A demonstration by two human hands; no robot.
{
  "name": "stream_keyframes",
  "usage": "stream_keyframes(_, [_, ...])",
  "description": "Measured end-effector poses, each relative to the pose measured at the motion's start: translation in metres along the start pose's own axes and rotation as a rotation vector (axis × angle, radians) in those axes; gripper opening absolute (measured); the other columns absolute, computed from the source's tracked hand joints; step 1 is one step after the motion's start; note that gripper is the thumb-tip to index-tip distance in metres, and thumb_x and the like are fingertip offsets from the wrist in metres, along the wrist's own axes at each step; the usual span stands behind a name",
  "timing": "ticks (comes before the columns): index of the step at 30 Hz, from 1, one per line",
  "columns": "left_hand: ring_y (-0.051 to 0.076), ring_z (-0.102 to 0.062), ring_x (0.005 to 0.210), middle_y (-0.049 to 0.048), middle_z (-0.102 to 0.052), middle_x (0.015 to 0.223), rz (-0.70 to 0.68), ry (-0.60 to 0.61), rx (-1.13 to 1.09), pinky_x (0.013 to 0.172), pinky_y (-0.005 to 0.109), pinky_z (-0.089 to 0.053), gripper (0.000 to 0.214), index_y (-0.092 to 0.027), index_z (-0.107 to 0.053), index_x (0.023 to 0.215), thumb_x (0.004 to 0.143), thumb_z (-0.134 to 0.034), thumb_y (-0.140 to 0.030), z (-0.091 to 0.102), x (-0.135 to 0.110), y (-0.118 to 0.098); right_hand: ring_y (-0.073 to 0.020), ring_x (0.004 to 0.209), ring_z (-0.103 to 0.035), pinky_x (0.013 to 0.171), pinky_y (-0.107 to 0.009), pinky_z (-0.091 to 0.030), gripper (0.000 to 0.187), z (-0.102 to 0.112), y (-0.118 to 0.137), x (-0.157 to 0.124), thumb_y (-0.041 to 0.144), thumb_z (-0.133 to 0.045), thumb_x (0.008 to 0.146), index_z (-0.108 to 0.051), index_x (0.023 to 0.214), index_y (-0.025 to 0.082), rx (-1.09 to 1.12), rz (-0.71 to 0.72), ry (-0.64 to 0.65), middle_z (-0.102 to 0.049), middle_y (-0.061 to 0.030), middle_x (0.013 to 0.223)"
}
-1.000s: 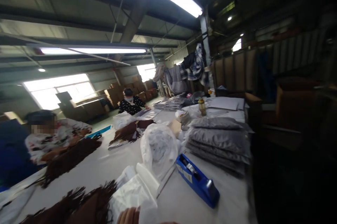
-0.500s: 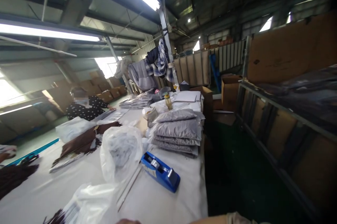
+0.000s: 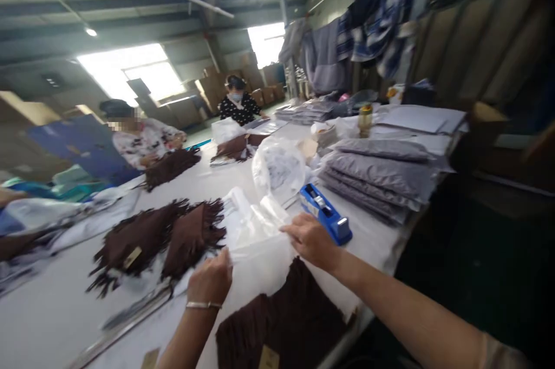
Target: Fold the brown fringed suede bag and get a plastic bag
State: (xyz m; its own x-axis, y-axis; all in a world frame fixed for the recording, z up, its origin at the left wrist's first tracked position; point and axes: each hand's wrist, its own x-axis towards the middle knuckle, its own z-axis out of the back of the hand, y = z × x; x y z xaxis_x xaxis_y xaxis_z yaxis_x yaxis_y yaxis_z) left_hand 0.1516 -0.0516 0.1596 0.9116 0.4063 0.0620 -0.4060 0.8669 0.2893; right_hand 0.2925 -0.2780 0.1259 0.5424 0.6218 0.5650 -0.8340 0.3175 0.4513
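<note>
A clear plastic bag [image 3: 260,250] is stretched between my two hands above the table. My left hand [image 3: 211,277], with a bracelet at the wrist, is closed on the bag's left edge. My right hand [image 3: 313,240] pinches its right edge, close to a blue tape dispenser [image 3: 327,216]. Just below the bag, nearest me, lies a folded dark brown scarf [image 3: 286,325] with a tan tag [image 3: 269,357]. Beyond my left hand rest more brown fringed scarves [image 3: 188,239], one bearing a tag.
Grey bagged packages [image 3: 377,172] are stacked at the right, near the table edge. A white plastic bag with crumpled contents [image 3: 280,166] stands behind the dispenser. Across the table are two people, one handling a brown fringed cloth [image 3: 171,168]. A small bottle [image 3: 365,120] stands behind the stack.
The view has swung left and down. Both my hands have come into full view, holding the plastic bag; the near brown scarf and a second person now show.
</note>
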Motion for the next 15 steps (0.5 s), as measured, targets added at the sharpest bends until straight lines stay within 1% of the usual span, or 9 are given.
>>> stream_keyframes(2, [0.027,-0.062,0.090,0.0110,-0.065,0.090,0.147,-0.086,-0.065,0.075,0.037,-0.047,0.032,-0.018,-0.060,0.109,0.088,-0.038,-0.026,-0.003,-0.012,0.015,-0.0189,0.092,-0.048,0.088,-0.036,-0.039,0.034,-0.001,-0.005,-0.011,0.011,-0.046,0.083,-0.063,0.109,0.024,0.087,-0.062,-0.081,-0.056,-0.0032,0.086])
stream_keyframes(3, [0.027,-0.061,0.093,0.0111,-0.064,0.091,0.209,-0.098,-0.107,0.078,0.036,-0.046,0.030,-0.017,-0.060,0.106,0.086,-0.039,-0.025,-0.009,-0.020,0.021,-0.0184,0.091,-0.049,0.088,-0.035,-0.039,0.033,-0.002,-0.009,-0.017,0.011,-0.045,0.084,-0.064,0.108,0.024,0.120,-0.083,-0.115,-0.057,-0.0031,0.086])
stream_keyframes(6, [0.025,-0.059,0.096,0.0116,-0.064,0.097,0.346,-0.050,-0.292,0.081,0.034,-0.043,0.033,-0.017,-0.059,0.111,0.087,-0.036,-0.021,-0.035,-0.048,0.036,-0.0174,0.088,-0.052,0.087,-0.035,-0.042,0.029,-0.008,-0.023,-0.032,0.020,-0.047,0.086,-0.064,0.108,0.024,0.187,-0.140,-0.175,-0.059,-0.0029,0.090])
stream_keyframes(8, [0.024,-0.059,0.094,0.0108,-0.064,0.095,0.428,-0.027,-0.470,0.079,0.033,-0.042,0.035,-0.019,-0.058,0.113,0.089,-0.033,-0.024,-0.053,-0.065,0.041,-0.0168,0.082,-0.053,0.082,-0.034,-0.044,0.029,-0.017,-0.035,-0.037,0.031,-0.052,0.085,-0.064,0.111,0.024,0.254,-0.288,-0.193,-0.059,-0.0028,0.090])
stream_keyframes(10, [0.020,-0.058,0.083,0.0078,-0.063,0.081,0.532,-0.020,-0.818,0.073,0.030,-0.041,0.031,-0.018,-0.062,0.105,0.089,-0.037,-0.027,-0.066,-0.075,0.041,-0.0152,0.073,-0.053,0.070,-0.031,-0.047,0.040,-0.032,-0.045,-0.039,0.033,-0.055,0.080,-0.059,0.119,0.025,0.442,-0.511,-0.196,-0.058,-0.0022,0.086])
stream_keyframes(12, [0.014,-0.052,0.062,0.0039,-0.059,0.066,0.637,0.007,-1.273,0.058,0.024,-0.038,0.027,-0.015,-0.061,0.100,0.086,-0.042,-0.029,-0.074,-0.075,0.034,-0.0127,0.063,-0.051,0.056,-0.026,-0.045,0.056,-0.049,-0.052,-0.040,0.028,-0.051,0.075,-0.048,0.131,0.025,0.713,-0.695,-0.232,-0.057,-0.0012,0.080])
stream_keyframes(13, [0.011,-0.047,0.051,0.0023,-0.056,0.061,0.679,0.034,-1.478,0.050,0.022,-0.033,0.029,-0.014,-0.059,0.101,0.086,-0.042,-0.032,-0.077,-0.071,0.028,-0.0120,0.059,-0.050,0.052,-0.025,-0.043,0.062,-0.057,-0.056,-0.042,0.025,-0.048,0.073,-0.042,0.135,0.026,0.837,-0.746,-0.259,-0.057,-0.0011,0.079])
stream_keyframes(14, [0.009,-0.042,0.044,0.0021,-0.057,0.061,0.713,0.063,-1.641,0.043,0.020,-0.028,0.033,-0.013,-0.056,0.105,0.086,-0.040,-0.035,-0.078,-0.064,0.019,-0.0122,0.058,-0.051,0.050,-0.025,-0.043,0.065,-0.063,-0.058,-0.044,0.023,-0.045,0.072,-0.039,0.137,0.025,0.908,-0.755,-0.280,-0.058,-0.0020,0.080])
stream_keyframes(15, [0.008,-0.041,0.041,0.0035,-0.060,0.066,0.738,0.091,-1.753,0.039,0.019,-0.025,0.038,-0.012,-0.051,0.111,0.087,-0.036,-0.037,-0.079,-0.057,0.009,-0.0131,0.059,-0.053,0.050,-0.026,-0.045,0.064,-0.066,-0.060,-0.047,0.024,-0.043,0.073,-0.039,0.137,0.024,0.903,-0.722,-0.272,-0.060,-0.0039,0.082])
